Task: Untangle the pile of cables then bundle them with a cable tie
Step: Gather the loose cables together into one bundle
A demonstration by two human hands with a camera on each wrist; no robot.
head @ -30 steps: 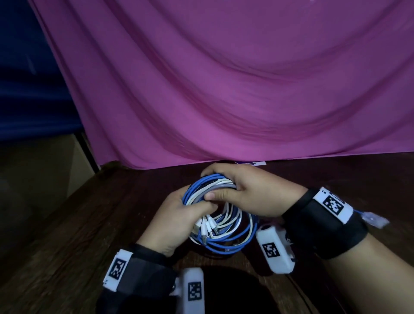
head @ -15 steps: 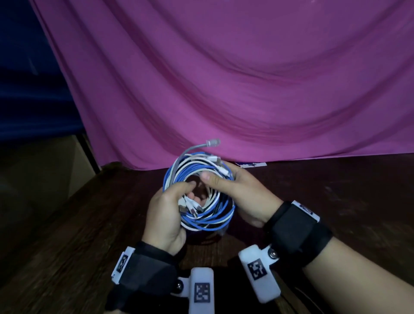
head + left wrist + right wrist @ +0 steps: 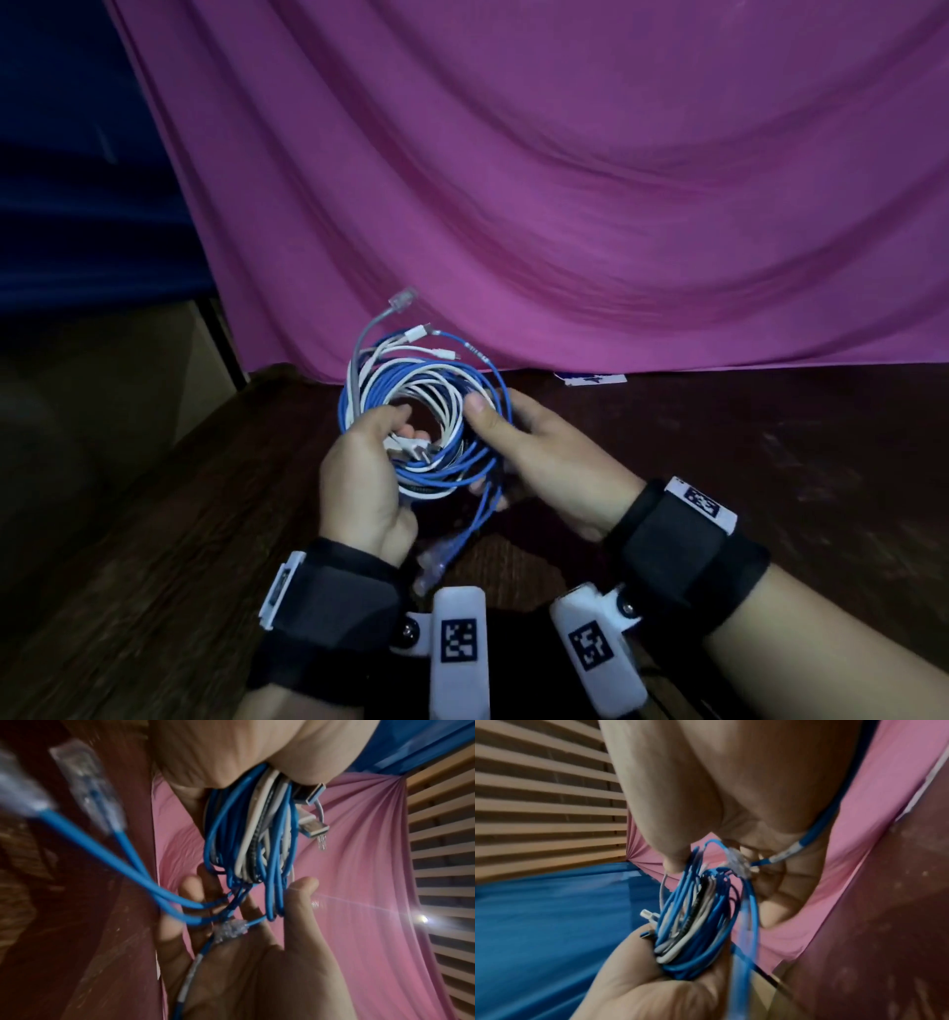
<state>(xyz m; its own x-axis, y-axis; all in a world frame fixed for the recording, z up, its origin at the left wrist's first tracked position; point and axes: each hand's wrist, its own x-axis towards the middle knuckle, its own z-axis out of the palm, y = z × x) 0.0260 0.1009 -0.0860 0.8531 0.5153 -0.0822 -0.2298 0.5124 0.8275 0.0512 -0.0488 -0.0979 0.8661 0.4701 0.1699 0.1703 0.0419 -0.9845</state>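
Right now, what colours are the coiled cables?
Blue and white cables, clearest in the head view.

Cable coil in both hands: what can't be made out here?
- Cable tie: none visible in any view.
- Cable coil: its near-left part is hidden under the left hand in the head view.
- Clear plugs: blurred in the left wrist view.
- Right hand fingers: hidden behind the coil in the head view.

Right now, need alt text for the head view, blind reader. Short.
Two hands hold up a round coil of blue and white cables above a dark wooden table: the left hand grips its left side, the right hand pinches its right side. Loose plug ends stick out above and hang below. A pink cloth hangs behind.
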